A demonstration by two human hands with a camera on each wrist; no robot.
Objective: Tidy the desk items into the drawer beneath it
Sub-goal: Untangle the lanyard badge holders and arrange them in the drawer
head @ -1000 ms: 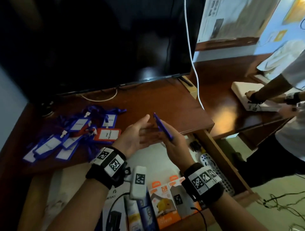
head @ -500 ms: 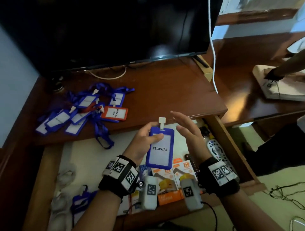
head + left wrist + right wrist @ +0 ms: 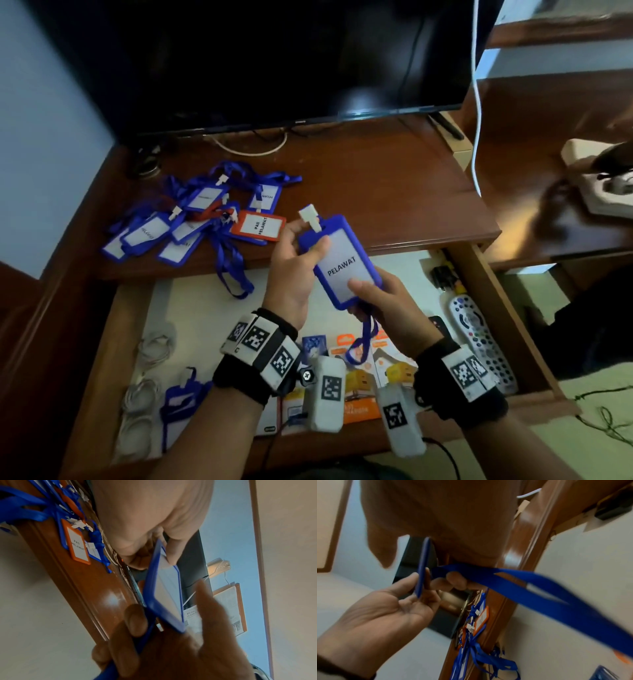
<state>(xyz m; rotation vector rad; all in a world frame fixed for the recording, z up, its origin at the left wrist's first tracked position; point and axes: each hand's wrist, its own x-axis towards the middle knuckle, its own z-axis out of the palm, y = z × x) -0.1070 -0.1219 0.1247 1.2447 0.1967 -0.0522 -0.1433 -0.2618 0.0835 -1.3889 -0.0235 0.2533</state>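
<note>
A blue badge holder marked PELAWAT is held tilted above the open drawer. My left hand grips its upper end, thumb on the front, near the white clip. My right hand pinches its lower end, and the blue lanyard loops down from it. In the left wrist view the badge holder runs between both hands. In the right wrist view it is edge-on and the lanyard crosses the fingers. A pile of blue badges and an orange badge lie on the desk.
The drawer holds a remote, orange boxes, another blue badge and coiled cables. A dark TV stands at the desk's back, with a white cable hanging right. Another person's hand works at the neighbouring desk.
Half a second ago my left hand alone held the badge upright with the right hand open beside it. The right hand has now taken the lower end and the badge has tilted.
</note>
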